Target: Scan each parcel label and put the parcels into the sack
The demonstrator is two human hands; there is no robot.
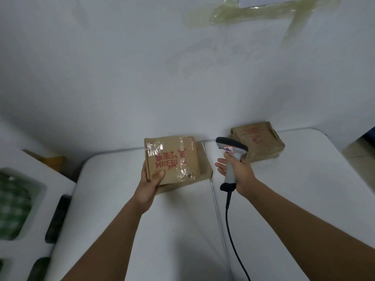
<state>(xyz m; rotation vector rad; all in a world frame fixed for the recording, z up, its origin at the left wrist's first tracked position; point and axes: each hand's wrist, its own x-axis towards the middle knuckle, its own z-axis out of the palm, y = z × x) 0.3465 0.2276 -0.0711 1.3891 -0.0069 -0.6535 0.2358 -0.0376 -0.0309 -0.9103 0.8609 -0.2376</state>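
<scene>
The scanning step looks to be in hand. The left hand [151, 184] grips a box [171, 159] by its near left corner, thumb on the printed face, and holds it tilted up over the desk [304, 189], in front of a second box [205, 165] lying behind it. The right hand [236, 171] is wrapped round the grip of the scanner [231, 153], whose head sits just right of the held box; its cable [233, 230] trails toward the near edge. A third box [257, 141] rests at the far right by the wall.

No label shows on the face turned this way, only red print and clear tape, so the next move probably calls for turning the box until the label faces the scanner head.

No sack can be picked out with certainty. The green checked shape [12, 203] at far left is blurred and cut off, and I cannot tell what it is.
</scene>
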